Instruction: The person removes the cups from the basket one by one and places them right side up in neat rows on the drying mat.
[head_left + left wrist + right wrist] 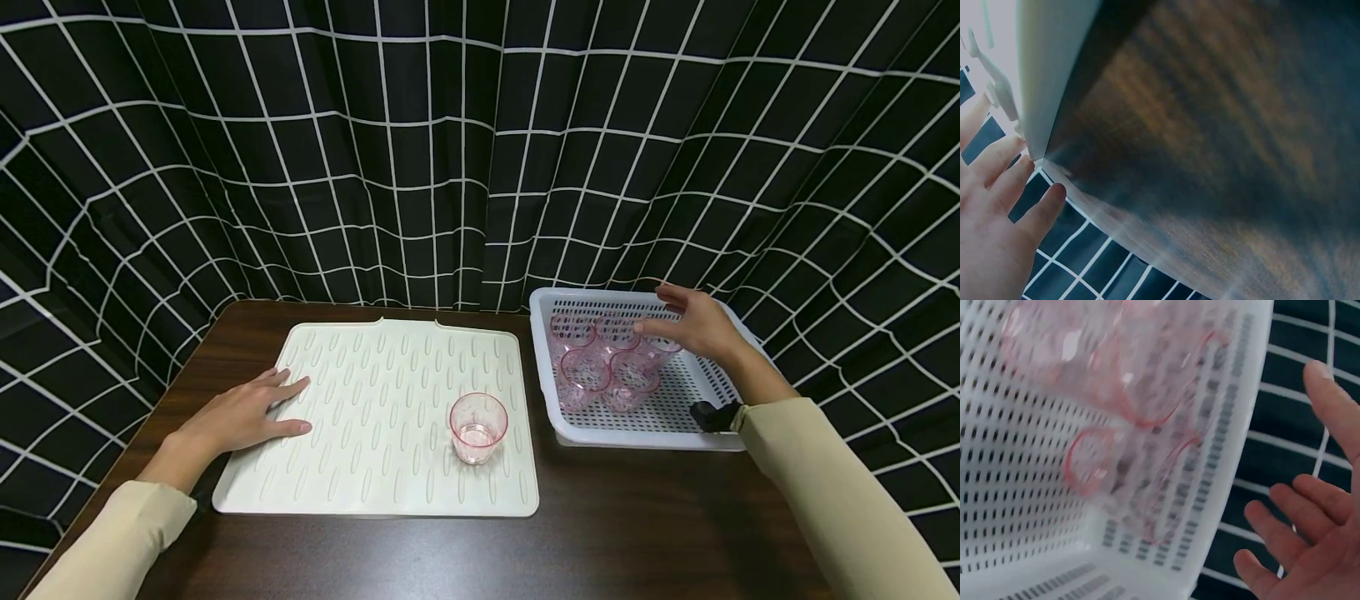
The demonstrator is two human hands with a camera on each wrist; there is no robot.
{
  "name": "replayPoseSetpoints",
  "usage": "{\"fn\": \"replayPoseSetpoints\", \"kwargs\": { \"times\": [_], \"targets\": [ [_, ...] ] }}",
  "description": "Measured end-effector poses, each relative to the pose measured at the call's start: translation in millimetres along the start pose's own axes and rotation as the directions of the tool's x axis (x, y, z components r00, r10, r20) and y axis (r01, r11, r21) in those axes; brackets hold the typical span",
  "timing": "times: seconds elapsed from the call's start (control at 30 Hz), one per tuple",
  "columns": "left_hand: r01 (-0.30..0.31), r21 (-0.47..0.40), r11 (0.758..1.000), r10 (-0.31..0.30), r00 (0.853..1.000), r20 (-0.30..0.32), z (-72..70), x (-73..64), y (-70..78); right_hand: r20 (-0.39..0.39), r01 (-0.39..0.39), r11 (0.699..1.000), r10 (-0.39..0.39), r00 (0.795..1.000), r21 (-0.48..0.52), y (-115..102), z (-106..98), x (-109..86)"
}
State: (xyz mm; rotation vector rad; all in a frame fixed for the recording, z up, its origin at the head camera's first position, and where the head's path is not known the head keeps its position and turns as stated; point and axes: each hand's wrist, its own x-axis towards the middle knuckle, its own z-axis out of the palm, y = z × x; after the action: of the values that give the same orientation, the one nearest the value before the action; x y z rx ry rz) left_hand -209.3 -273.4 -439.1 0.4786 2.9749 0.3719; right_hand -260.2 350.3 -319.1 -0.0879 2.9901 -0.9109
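Pink-tinted cups sit grouped in the white basket, near the right hand; that hand is unloaded, fingers apart, over the basket's far right part. Left hand: fingers extended and spread, resting on the left edge of the white mat. One single cup stands upright on the mat's right side. Brown table supports mat and basket.

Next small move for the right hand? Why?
Probably lower the right hand and pinch the nearest cup in the basket: the hand looks empty, thumb and fingers apart by that cup's rim, and the mat holds just one cup.
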Motion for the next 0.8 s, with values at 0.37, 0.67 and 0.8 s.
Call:
{"fn": "replayPoseSetpoints", "kwargs": {
  "times": [0.37, 0.67, 0.8],
  "targets": [
    [0.003, 0.001, 1.0, -0.003, 1.0, 0.004, 0.0, 0.1, -0.1, 0.039, -0.161, 0.987, 0.161, 0.986, 0.006, 38.5, 2.5, 12.4],
    [-0.002, -0.004, 1.0, 0.002, 1.0, 0.007, -0.6, 0.4, 0.4, 0.097, -0.247, 0.969, 0.244, 0.965, 0.017, 71.9, 14.1, 23.0],
    [-0.001, -0.005, 1.0, 0.001, 1.0, 0.006, -0.9, 0.5, 1.1, 0.07, -0.268, 0.962, 0.263, 0.962, 0.061, 101.1, 24.8, 35.8]
  ]
}}
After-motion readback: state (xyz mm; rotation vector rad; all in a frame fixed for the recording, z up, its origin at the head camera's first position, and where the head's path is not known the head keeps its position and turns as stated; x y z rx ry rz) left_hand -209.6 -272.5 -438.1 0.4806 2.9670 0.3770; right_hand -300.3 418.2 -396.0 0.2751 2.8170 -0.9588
